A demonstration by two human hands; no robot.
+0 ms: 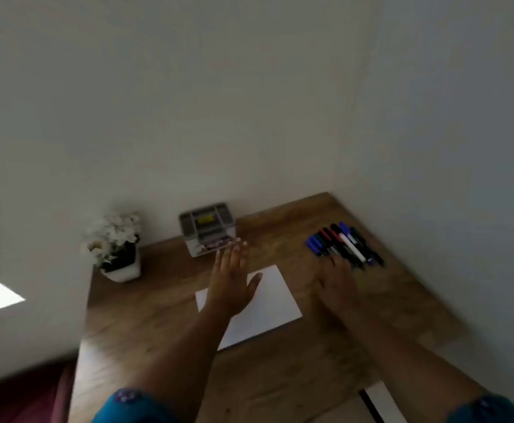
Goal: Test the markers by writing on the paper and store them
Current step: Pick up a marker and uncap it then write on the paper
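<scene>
Blue sleeves (133,404) are seen nearest. The left hand (231,282) is held flat, fingers apart, above the paper (274,303); the right hand (338,282), fingers blurred, is placed at the markers (345,244) on the bench (145,325). One marker must next be picked.

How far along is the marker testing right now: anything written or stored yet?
Nothing looks done: the paper shows no marks, and the markers all lie in a bunch on the table. In hand: the right hand reaches to the bunch, its grip blurred, while the left hand hovers open over the paper. Left: testing every marker and storing them, perhaps in the grey organizer box by the wall.
</scene>
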